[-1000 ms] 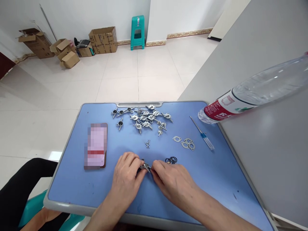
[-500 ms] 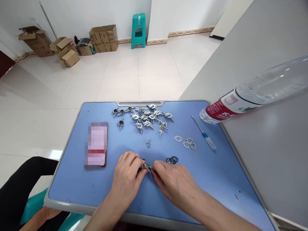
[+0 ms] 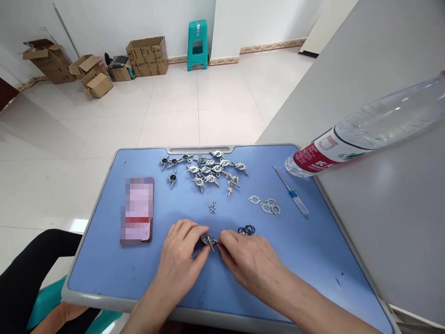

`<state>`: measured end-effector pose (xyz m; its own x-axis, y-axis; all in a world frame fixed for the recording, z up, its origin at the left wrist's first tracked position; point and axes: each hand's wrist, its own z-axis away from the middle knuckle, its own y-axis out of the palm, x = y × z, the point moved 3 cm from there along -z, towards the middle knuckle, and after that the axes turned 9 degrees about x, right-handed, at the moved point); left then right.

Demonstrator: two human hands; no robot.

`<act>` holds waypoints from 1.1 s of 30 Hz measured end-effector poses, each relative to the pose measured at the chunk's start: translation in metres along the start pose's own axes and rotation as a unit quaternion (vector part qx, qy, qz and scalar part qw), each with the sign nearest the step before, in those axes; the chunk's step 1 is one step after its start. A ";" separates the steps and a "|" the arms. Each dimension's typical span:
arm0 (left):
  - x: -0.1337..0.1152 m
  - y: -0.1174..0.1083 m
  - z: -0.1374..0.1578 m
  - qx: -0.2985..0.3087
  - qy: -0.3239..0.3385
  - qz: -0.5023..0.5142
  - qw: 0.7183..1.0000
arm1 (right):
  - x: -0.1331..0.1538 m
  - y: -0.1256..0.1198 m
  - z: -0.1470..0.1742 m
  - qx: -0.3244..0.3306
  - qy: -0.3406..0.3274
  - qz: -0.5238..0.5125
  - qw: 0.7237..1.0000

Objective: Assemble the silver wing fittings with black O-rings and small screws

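Note:
Between my hands is a small metal valve [image 3: 208, 240] with a flange plate and a thin lever. My left hand [image 3: 181, 253] grips its left side between thumb and forefinger. At its right end, my right hand [image 3: 247, 260] has its fingers pinched together on the stem; the fingertips are partly hidden. Black rubber rings [image 3: 246, 230] lie just behind my right hand. Several small screws [image 3: 212, 207] sit in a little heap beyond the valve. Flat oval metal plates [image 3: 270, 206] are to the right, near a screwdriver [image 3: 291, 191] with a clear and blue handle.
A pile of similar valves [image 3: 210, 169] and several black-centred valve bodies [image 3: 173, 178] lie at the back of the blue table [image 3: 104, 273]. A phone [image 3: 139, 208] is at left, a large bottle [image 3: 323, 153] at right. Another person's arm [image 3: 57, 317] shows at lower left.
My left fingers have opened slightly around the valve, so more of its plate and lever shows. The lever now points more towards me. The whole view has shifted a little.

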<state>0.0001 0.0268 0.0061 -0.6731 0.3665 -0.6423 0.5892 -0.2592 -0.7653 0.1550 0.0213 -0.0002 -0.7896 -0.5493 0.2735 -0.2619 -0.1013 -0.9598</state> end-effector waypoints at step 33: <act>0.001 -0.001 0.002 -0.001 0.005 -0.040 0.999 | 0.011 0.002 0.002 -0.003 -0.057 -0.063 0.996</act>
<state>-0.0025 0.0254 0.0059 -0.7132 0.3946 -0.5793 0.5355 -0.2266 -0.8136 0.1465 0.0135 0.0013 -0.6819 -0.6237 0.3822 -0.3579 -0.1713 -0.9179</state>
